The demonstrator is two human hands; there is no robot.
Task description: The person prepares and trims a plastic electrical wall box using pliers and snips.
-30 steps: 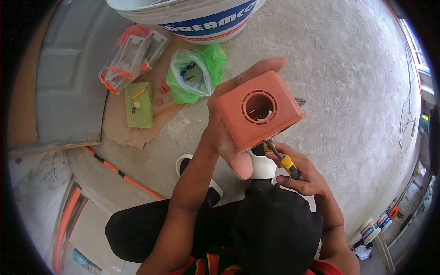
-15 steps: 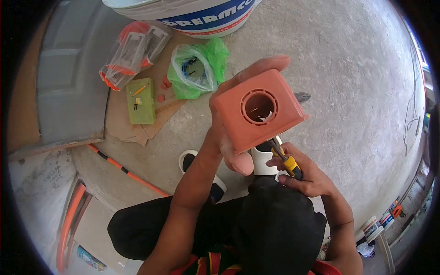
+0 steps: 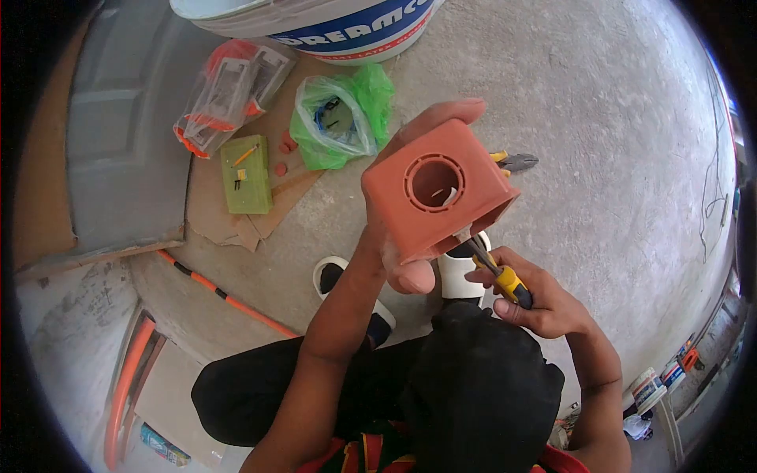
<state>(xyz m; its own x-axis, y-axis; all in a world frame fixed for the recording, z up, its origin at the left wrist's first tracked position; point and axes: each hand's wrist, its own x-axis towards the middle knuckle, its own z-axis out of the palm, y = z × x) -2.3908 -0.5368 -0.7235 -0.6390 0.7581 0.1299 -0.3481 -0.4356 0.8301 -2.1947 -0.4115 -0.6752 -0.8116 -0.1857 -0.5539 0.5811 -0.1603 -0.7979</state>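
Observation:
An orange-red plastic box (image 3: 473, 169) with a round hole in its face is gripped from the left by my left hand (image 3: 410, 276), thumb at the lower edge and fingers around the far side. My right hand (image 3: 536, 299) is closed around yellow-and-black handled pliers (image 3: 511, 284). The jaws of the pliers reach the lower right edge of the box, beside a small pale piece (image 3: 464, 233). Whether the jaws grip that piece I cannot tell. A second pair of pliers (image 3: 519, 162) lies on the floor behind the box.
A large paint bucket (image 3: 355, 35) stands at the top. Near it are a green plastic bag (image 3: 371, 102), clear packages (image 3: 225, 94) and a green case (image 3: 256, 189) on cardboard (image 3: 206, 206). An orange pipe (image 3: 236, 303) lies at left. My feet are in white slippers (image 3: 461, 280).
The box has tilted, showing more of its open lower right side. My right hand and the pliers have moved slightly right and down. More of the pliers on the floor shows.

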